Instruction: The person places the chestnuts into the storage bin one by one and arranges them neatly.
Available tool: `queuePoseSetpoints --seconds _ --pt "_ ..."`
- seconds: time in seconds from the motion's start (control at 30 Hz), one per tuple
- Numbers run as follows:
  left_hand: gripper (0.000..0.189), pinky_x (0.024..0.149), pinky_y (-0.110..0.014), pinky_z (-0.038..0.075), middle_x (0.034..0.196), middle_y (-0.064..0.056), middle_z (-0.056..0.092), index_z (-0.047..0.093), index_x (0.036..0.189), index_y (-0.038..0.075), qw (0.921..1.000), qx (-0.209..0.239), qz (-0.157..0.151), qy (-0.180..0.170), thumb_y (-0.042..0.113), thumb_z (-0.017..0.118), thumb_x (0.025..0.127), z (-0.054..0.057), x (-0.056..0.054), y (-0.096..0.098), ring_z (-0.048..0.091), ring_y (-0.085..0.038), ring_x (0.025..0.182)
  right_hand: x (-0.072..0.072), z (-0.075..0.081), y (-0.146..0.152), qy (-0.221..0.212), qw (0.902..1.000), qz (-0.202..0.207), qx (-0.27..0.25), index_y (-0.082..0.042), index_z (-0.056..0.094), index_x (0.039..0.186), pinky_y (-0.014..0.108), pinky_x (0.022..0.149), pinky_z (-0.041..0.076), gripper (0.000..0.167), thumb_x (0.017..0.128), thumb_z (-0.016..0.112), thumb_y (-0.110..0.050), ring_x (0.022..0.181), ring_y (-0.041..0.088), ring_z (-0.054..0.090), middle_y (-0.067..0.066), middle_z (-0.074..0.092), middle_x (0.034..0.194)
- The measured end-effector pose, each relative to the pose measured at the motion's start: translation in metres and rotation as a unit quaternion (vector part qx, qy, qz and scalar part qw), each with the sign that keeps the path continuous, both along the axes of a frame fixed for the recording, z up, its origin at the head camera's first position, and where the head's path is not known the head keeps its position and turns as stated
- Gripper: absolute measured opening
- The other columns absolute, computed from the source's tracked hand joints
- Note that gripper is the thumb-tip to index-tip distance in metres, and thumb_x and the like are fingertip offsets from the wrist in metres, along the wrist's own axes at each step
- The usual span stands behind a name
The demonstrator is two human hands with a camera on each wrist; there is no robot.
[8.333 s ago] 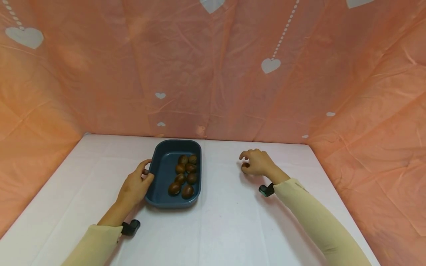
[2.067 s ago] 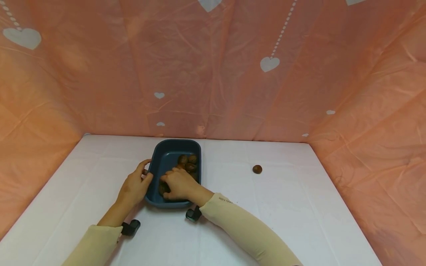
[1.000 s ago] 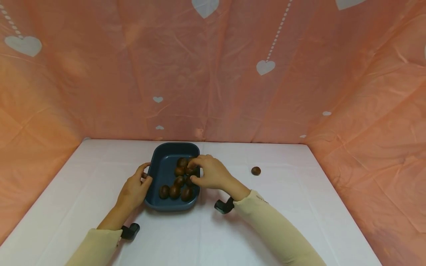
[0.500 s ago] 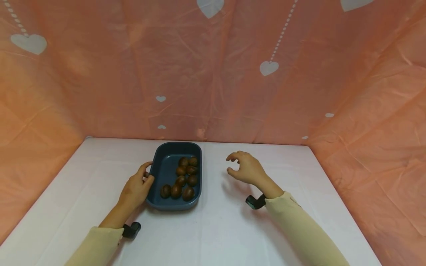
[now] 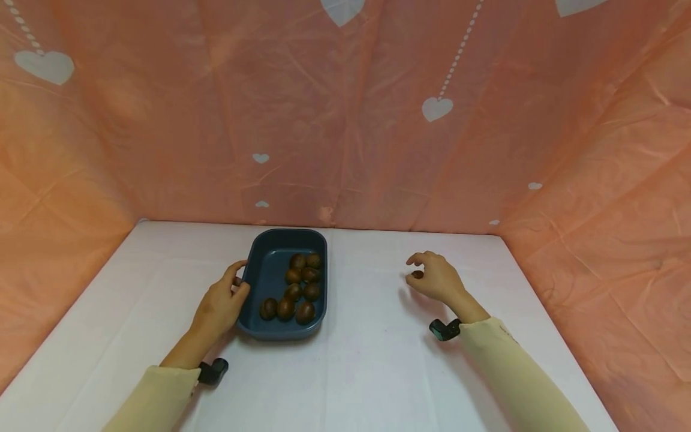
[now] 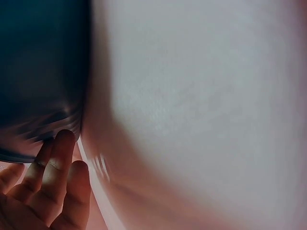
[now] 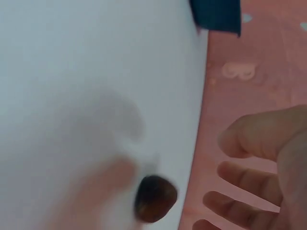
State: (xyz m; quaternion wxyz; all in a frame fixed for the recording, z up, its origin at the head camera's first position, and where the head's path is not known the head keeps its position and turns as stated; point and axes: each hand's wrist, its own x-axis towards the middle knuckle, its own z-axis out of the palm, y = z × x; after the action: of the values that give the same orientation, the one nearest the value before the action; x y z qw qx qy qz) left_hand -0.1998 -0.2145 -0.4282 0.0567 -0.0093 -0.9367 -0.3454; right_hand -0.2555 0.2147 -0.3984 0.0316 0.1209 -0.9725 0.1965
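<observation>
My left hand [image 5: 216, 309] rests at the left side of a dark blue oblong dish [image 5: 261, 240]. In the left wrist view, its fairly straight fingers [image 6: 57, 167] touch the dish's outer wall. Inside the dish, several glossy brown chestnuts [image 5: 293, 292] lie along the right side and near end. Over to the right, my right hand [image 5: 439, 282] hovers low with thumb and fingers spread around a single chestnut [image 5: 417, 274]. The right wrist view shows that chestnut [image 7: 156, 199] on the white cloth, with the fingers [image 7: 259, 134] apart from it.
A white cloth [image 5: 367, 360] covers the table. Orange curtains [image 5: 345, 120] with pale hearts hang behind and at both sides, meeting the table's back edge. Each wrist wears a small black camera.
My right hand placed a chestnut in the dish's near left, touched those on its right side, then moved right to the lone chestnut. My left hand stayed at the dish.
</observation>
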Motion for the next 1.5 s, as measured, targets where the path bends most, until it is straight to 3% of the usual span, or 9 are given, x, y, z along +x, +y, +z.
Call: queuePoseSetpoints --seconds 0.27,1.13,1.5 --pt "0.049 0.073 -0.036 0.045 0.109 -0.015 0.061 0.037 0.144 0.012 1.0000 0.000 -0.001 0.004 0.023 0.040 0.096 0.001 -0.001 0.000 0.061 -0.026 0.089 -0.007 -0.010 0.015 0.003 0.9999 -0.016 0.003 -0.011 0.070 0.107 0.041 0.069 0.046 0.030 0.081 0.063 -0.023 0.085 0.029 0.060 0.014 0.066 0.104" --pt "0.048 0.073 -0.036 0.045 0.108 -0.014 0.061 0.037 0.144 0.012 0.9999 0.002 -0.002 0.010 0.022 0.041 0.097 -0.002 0.000 0.000 0.060 -0.026 0.088 -0.018 -0.027 0.020 -0.022 0.9994 -0.015 0.023 -0.009 0.069 0.099 0.041 0.070 0.049 0.023 0.078 0.068 -0.016 0.082 0.024 0.061 0.011 0.065 0.095" --pt "0.049 0.075 -0.038 0.045 0.110 -0.014 0.060 0.036 0.144 0.012 1.0000 -0.001 -0.001 0.002 0.023 0.040 0.097 -0.002 0.000 -0.001 0.060 -0.026 0.091 -0.017 -0.014 -0.004 0.023 0.9997 0.002 -0.004 -0.011 0.070 0.101 0.042 0.074 0.048 0.024 0.079 0.068 -0.020 0.085 0.024 0.060 0.006 0.066 0.093"
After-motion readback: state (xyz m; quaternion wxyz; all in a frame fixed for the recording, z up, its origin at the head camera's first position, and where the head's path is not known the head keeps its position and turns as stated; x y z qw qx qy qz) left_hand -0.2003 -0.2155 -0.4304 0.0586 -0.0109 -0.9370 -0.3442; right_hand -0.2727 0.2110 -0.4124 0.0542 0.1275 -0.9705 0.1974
